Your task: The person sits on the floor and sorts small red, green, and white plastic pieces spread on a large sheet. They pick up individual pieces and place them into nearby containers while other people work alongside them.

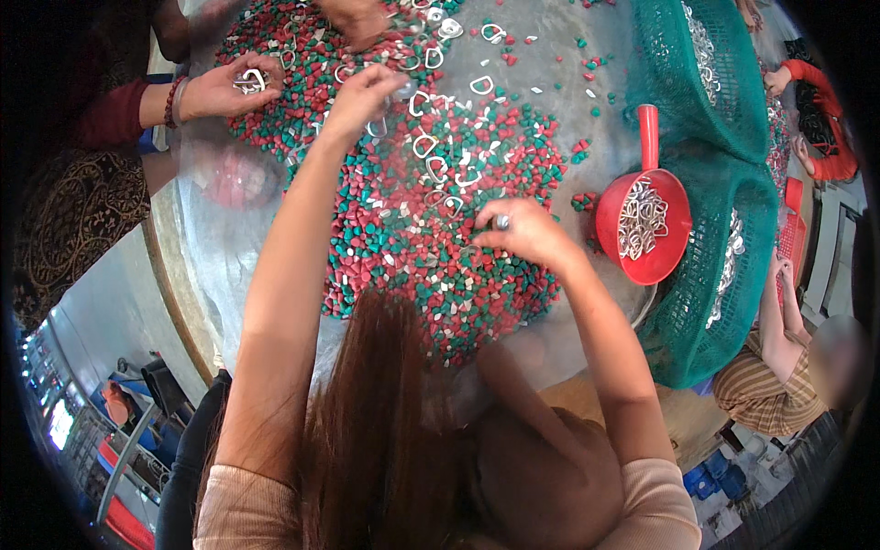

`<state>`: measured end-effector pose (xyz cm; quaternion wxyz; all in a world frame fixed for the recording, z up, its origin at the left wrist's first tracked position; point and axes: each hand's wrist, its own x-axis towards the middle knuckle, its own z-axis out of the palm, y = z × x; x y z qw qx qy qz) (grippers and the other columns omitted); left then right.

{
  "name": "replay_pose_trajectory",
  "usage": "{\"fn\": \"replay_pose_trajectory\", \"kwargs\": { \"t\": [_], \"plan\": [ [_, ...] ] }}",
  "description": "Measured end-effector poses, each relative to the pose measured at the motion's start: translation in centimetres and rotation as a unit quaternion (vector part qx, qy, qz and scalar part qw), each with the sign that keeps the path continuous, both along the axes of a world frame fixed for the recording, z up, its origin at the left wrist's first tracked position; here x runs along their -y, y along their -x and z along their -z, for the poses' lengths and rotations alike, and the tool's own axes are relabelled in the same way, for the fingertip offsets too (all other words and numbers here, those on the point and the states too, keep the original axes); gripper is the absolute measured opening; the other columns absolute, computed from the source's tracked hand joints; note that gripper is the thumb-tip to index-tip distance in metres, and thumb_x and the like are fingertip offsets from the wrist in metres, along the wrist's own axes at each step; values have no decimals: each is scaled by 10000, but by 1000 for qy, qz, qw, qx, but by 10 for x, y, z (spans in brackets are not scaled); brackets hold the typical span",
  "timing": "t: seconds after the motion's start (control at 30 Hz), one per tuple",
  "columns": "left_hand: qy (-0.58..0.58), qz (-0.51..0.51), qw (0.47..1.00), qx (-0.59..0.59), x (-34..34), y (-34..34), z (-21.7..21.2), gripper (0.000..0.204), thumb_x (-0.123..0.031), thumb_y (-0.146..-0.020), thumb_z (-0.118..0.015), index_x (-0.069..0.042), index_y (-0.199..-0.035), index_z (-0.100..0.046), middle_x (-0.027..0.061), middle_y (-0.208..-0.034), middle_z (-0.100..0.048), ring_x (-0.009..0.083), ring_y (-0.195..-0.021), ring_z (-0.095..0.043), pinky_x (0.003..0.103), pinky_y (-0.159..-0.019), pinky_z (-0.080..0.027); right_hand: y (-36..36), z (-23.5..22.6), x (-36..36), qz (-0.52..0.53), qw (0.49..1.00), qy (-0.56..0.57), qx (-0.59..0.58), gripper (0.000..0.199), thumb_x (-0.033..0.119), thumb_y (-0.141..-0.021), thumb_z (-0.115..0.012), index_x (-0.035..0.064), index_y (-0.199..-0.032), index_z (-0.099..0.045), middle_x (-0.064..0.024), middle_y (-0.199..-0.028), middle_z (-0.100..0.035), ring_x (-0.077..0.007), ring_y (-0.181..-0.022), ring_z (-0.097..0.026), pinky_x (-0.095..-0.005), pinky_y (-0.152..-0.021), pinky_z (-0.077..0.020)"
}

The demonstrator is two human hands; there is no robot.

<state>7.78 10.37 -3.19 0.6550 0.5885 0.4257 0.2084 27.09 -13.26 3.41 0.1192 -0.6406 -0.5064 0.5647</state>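
Note:
A pile of small red, green and white chips (394, 247) is spread over the plastic-covered table, with pale metal D-rings (424, 144) strewn through it. My left hand (362, 103) is over the far part of the pile, its fingers curled together. A metal D-ring (377, 127) shows just under those fingers and appears held. Closer to me, my right hand (527, 231) reaches down to the chips, thumb and fingers apart, with a ring worn on one finger. Beside its thumb tip lies another metal ring (469, 250), touching or nearly so.
A red scoop (648, 137) holding several D-rings lies on the right. Beyond it are green mesh baskets (733, 174) containing metal pieces. At the far left a co-worker's hand (229, 89) holds D-rings; another co-worker's hand (356, 20) is at the top. More people sit at right.

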Motion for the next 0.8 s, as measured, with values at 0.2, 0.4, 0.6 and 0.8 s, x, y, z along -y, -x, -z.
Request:
{"fn": "replay_pose_trajectory", "kwargs": {
  "t": [0.2,0.4,0.6,0.8],
  "plan": [
    [227,-163,942,184,16,28,-35,175,-177,-816,-615,-64,-909,-520,82,-1002,-597,163,-792,-577,245,-567,-411,25,-10,21,-23,993,-107,52,178,148,-674,-761,85,-799,-652,-84,-784,-612,-250,-718,-618,-357,-659,-489],
    [-235,-70,912,-330,7,19,-5,270,-327,-788,-651,-73,-876,-680,117,-858,-677,257,-838,-660,380,-739,-507,1,-17,13,170,983,-47,-43,205,190,-729,-750,37,-729,-613,-35,-767,-620,-111,-689,-593,-267,-559,-455],
    [-353,-79,808,-464,13,-6,-4,365,-379,-748,-700,-90,-968,-666,104,-877,-667,290,-900,-637,404,-779,-500,-21,-35,16,265,829,78,-487,193,191,-801,-645,73,-891,-522,-94,-901,-607,-151,-681,-613,-212,-463,-396],
    [-125,-24,953,-274,4,10,-20,301,-324,-739,-679,-61,-877,-631,97,-773,-667,254,-801,-650,354,-710,-492,-20,-26,22,279,798,76,-529,227,245,-869,-577,78,-1010,-516,-114,-1022,-600,-255,-898,-646,-284,-596,-532]
  ]
}}
